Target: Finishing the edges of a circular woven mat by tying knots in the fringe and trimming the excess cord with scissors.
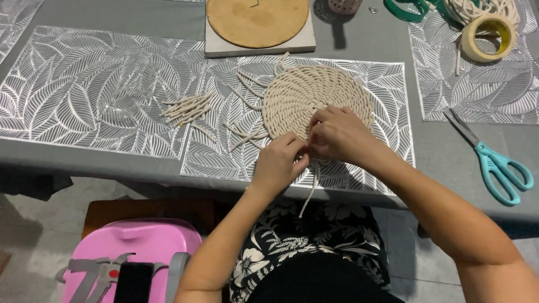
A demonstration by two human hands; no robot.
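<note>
A round coiled mat of cream rope [314,95] lies on a silver leaf-patterned placemat [387,95]. My left hand [279,163] and my right hand [338,134] meet at the mat's near edge, fingers pinched together on the rope there. A loose rope end [309,196] hangs from between my hands over the table's front edge. Several short cut rope pieces [186,108] lie left of the mat, and a few more stick out from its left rim.
Teal-handled scissors [494,163] lie at the right. A roll of masking tape [488,36] and a rope bundle [483,8] sit at the back right. A round wooden disc on a grey slab [258,22] stands behind the mat. A pink case [132,252] rests on a stool below.
</note>
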